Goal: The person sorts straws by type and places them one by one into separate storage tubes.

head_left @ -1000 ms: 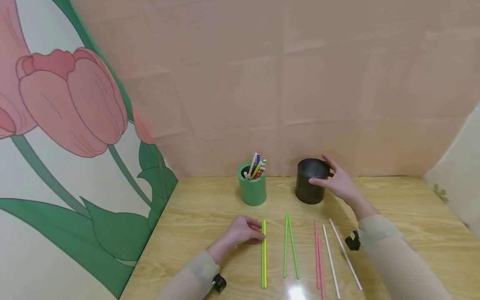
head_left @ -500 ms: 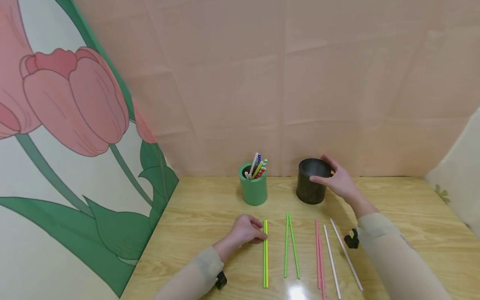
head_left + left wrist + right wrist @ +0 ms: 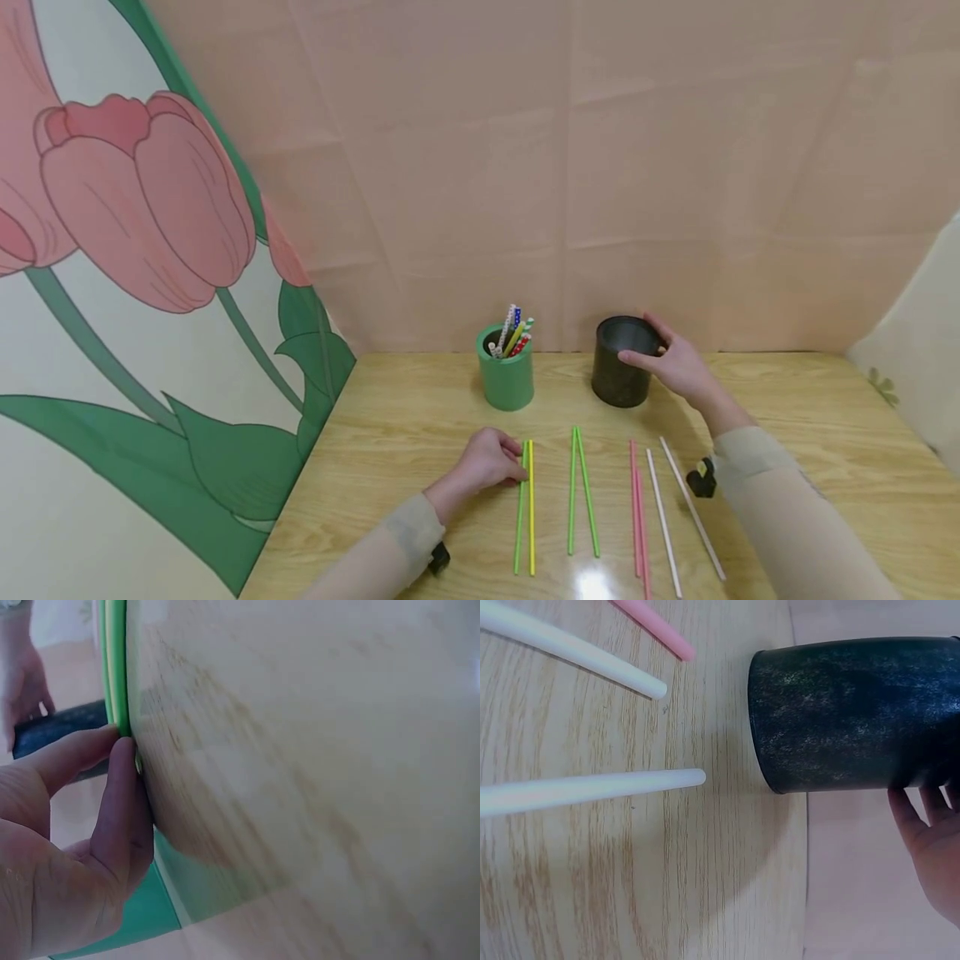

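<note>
My left hand [image 3: 489, 460] pinches a thin green straw-like stick [image 3: 519, 529] near its far end, between thumb and forefinger. In the left wrist view this green stick [image 3: 120, 660] shows right at the fingertips. A yellow stick [image 3: 532, 521] lies just to its right on the table. At the back, my right hand [image 3: 675, 364] grips the side of a black cylindrical cup [image 3: 621, 379] near its rim, thumb on the near side. The right wrist view has the fingers against the dark cup [image 3: 847, 712], partly out of frame.
A green pen holder [image 3: 507, 385] with several patterned sticks stands left of the black cup. On the wooden table [image 3: 390, 417] lie two green sticks [image 3: 572, 500], two pink sticks [image 3: 637, 517] and two white sticks [image 3: 663, 521]. A pinkish sheet [image 3: 450, 208] hangs behind.
The green stick in my left hand has tilted and its near end has swung left, away from the yellow stick beside it. My right hand stays on the black cup.
</note>
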### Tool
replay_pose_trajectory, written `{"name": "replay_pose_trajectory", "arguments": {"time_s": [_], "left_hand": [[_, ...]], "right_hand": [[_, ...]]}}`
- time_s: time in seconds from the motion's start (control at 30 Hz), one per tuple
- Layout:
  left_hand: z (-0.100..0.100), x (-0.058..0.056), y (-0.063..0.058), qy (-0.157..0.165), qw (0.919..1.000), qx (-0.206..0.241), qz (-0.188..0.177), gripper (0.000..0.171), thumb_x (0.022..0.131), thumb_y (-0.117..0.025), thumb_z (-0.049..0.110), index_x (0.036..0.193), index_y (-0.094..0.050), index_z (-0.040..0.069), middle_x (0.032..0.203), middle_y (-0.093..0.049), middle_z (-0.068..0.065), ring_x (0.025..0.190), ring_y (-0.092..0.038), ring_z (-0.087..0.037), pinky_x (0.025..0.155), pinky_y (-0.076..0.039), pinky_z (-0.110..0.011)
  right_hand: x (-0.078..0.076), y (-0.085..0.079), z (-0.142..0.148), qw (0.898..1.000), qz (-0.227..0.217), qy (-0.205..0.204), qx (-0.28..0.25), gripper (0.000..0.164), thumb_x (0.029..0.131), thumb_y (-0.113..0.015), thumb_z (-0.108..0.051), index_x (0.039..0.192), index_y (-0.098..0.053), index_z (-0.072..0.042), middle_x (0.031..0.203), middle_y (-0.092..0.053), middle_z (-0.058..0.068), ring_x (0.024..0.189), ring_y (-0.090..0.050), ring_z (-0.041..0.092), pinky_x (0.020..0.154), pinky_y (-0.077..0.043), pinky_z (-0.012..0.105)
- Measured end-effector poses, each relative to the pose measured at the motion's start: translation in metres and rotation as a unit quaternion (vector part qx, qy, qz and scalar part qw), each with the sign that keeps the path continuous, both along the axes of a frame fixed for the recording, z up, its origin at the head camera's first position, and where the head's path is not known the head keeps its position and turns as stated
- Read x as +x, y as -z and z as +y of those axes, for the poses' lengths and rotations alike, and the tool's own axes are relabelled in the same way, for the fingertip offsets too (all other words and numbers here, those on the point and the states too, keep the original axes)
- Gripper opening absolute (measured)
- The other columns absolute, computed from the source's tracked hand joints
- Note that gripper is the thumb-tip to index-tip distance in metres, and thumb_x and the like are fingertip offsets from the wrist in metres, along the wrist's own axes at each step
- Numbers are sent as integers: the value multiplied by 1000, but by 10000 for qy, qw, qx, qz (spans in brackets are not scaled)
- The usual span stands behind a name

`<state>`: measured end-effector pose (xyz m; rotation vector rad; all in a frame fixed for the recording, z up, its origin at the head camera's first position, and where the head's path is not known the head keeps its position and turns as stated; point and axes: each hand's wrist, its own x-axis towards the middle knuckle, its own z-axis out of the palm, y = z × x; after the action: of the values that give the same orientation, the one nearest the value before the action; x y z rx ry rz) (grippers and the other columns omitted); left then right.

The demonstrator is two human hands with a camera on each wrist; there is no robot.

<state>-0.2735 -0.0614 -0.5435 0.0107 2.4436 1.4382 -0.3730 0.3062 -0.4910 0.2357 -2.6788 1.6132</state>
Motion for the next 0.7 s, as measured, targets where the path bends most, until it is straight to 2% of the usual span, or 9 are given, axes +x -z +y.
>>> {"name": "replay_pose_trajectory", "arguments": {"time_s": [0.27,0.47,0.7], "left_hand": [[-2,1,-6,190,9990,-379,114,32,74,-93,-8,95,-72,2,82,-67,-4,67,-67,-14,57,-62,-26],[-3,0,-6,226,9991,-327,149,29,74,-90,-12,93,-72,1,80,-68,-4,67,-68,-14,58,-63,-26],[-6,-1,-8,422,9978,-326,406,26,71,-84,-17,89,-73,-3,71,-69,-2,61,-68,-12,55,-62,-25]], "right_hand": [[-3,2,0,10000,40,-29,-37,111,95,-82,-47,174,-7,-24,177,-10,21,155,-22,56,118,-37,69],[-2,2,0,10000,29,13,35,112,94,-81,-52,174,-7,-26,178,-8,18,155,-20,56,118,-37,71],[-2,2,0,10000,-10,23,-31,113,93,-81,-54,174,-7,-26,178,-7,18,156,-21,55,119,-37,70]]}}
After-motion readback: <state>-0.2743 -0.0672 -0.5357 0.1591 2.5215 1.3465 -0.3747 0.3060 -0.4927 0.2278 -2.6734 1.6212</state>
